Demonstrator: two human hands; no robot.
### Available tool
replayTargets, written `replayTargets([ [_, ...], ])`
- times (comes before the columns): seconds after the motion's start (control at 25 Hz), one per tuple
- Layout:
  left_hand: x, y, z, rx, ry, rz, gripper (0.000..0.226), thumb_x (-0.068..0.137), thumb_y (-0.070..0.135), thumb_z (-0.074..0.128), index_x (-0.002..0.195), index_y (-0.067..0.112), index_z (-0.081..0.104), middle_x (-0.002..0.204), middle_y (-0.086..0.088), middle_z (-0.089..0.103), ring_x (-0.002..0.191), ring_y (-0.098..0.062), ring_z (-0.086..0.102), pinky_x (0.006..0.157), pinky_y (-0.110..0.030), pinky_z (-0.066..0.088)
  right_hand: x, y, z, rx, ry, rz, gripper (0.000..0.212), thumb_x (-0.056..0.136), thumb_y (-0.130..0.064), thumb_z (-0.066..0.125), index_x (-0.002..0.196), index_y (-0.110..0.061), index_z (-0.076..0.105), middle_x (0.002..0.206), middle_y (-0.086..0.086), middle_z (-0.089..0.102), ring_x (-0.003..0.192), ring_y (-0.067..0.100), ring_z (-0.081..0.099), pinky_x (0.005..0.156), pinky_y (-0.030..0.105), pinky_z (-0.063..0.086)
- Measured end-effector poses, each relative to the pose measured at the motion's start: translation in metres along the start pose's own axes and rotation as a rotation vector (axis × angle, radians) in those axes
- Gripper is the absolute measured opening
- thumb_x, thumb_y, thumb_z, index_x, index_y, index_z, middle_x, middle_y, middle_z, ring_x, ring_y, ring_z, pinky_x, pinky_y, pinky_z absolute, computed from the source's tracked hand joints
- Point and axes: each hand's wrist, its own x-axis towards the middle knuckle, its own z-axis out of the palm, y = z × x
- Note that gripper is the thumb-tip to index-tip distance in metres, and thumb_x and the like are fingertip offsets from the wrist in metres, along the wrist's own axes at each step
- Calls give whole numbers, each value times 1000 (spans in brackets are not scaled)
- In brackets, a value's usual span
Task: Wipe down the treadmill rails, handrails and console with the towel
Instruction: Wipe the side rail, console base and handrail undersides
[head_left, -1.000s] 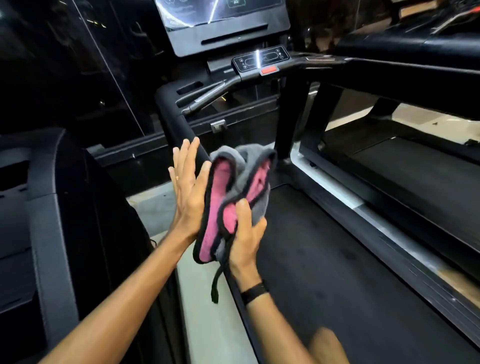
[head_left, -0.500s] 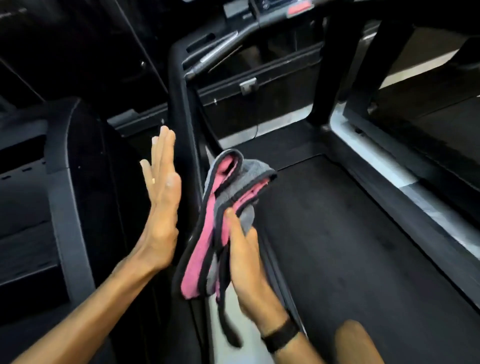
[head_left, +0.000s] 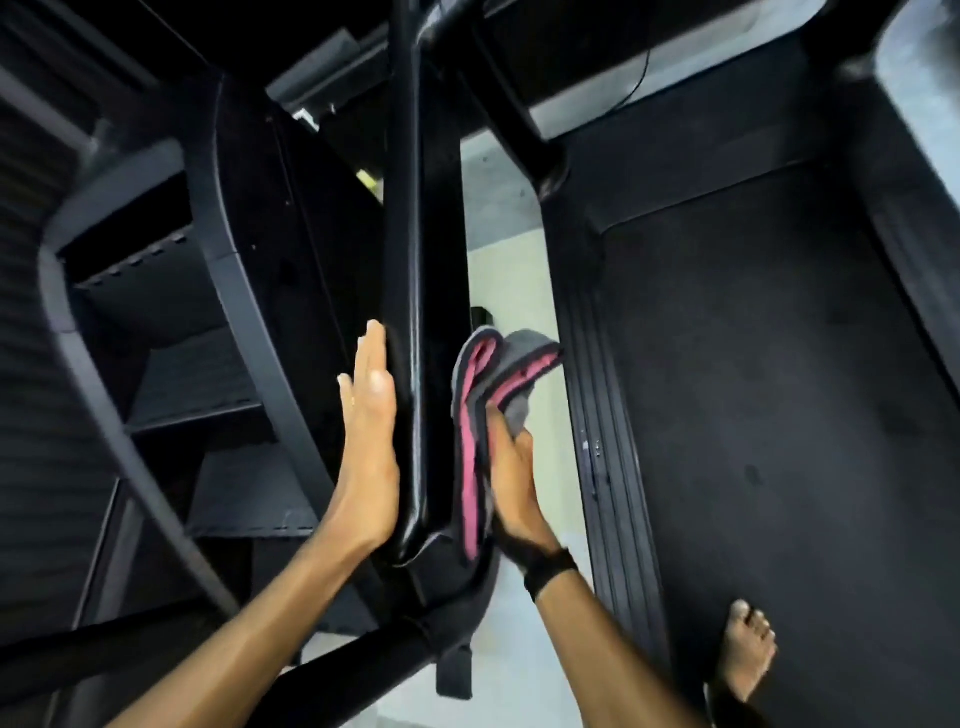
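A glossy black handrail (head_left: 415, 312) of the treadmill runs down the middle of the head view, its rounded end near my wrists. My left hand (head_left: 369, 447) lies flat with straight fingers against the rail's left side. My right hand (head_left: 511, 483) grips a folded grey and pink towel (head_left: 480, 410) and holds it against the rail's right side. A loose strap of the towel hangs below the rail end. The console is out of view.
The black treadmill belt (head_left: 779, 415) fills the right half, with a ribbed side rail (head_left: 608, 441) beside it. My bare foot (head_left: 745, 654) stands at the belt's lower edge. A neighbouring dark machine (head_left: 171, 338) stands at left. Pale floor (head_left: 511, 291) shows between.
My head has tilted down, so the console left the view. Both hands slid back along the handrail toward its near end; my left hand now touches the rail and the towel presses its other side.
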Motion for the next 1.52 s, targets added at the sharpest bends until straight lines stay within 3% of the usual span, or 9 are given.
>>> replayTargets([
  [0.16,-1,6,1,95,22,11,67,97,63,25,157,37,14,165,11,17,151,-2,9,124,-51,-1,-43,-17,26,-196,15,-271,70,86,-75,43,147,-42,38,143,-13,53,133,8,50,110,38,40],
  [0.28,0,4,1,118,15,59,61,102,46,25,159,26,12,165,12,15,152,-3,7,123,-53,-3,20,-47,39,-303,2,-322,78,84,-80,40,150,-38,35,151,-9,47,138,14,45,115,41,35],
  [0.52,-2,9,2,182,6,63,59,105,30,22,159,14,5,167,8,6,151,2,-2,122,-49,-14,47,-41,17,-68,-15,90,54,92,-60,52,129,-22,59,129,11,63,127,32,55,110,48,41],
  [0.84,2,10,3,171,10,87,56,106,40,20,159,27,6,167,4,7,153,-8,3,122,-53,-9,38,-79,62,-425,57,-303,83,80,-80,45,140,-24,46,140,5,55,130,25,52,108,50,42],
  [1.04,2,14,4,230,27,86,66,101,41,22,159,13,6,167,6,3,152,-3,-1,123,-37,-14,111,-106,45,-211,-41,-19,40,102,-48,44,94,-14,64,76,-4,69,76,12,66,77,26,53],
  [1.16,2,10,-3,177,47,69,67,98,44,32,158,18,17,166,8,13,151,-3,8,125,-43,-2,75,-91,36,-135,-54,67,45,95,-59,47,104,-19,65,88,-4,70,84,11,66,83,29,53],
  [1.24,14,10,-11,129,85,50,60,94,48,40,149,24,35,157,8,30,147,-6,23,122,-49,13,37,-83,35,-150,23,1,31,102,-46,46,99,-21,63,80,-14,67,75,-3,64,73,15,50],
  [1.32,40,18,-15,57,131,21,54,94,59,40,138,27,45,148,7,37,141,-5,31,119,-49,21,12,-92,47,-221,33,-158,34,100,-51,48,113,-22,62,99,-17,68,95,-3,64,81,9,48],
  [1.52,122,43,-12,106,199,31,65,100,54,23,156,21,26,167,7,9,151,0,8,125,-47,7,117,-151,87,-416,-66,-384,81,78,-74,62,142,-26,51,140,-3,58,131,14,54,112,43,42],
])
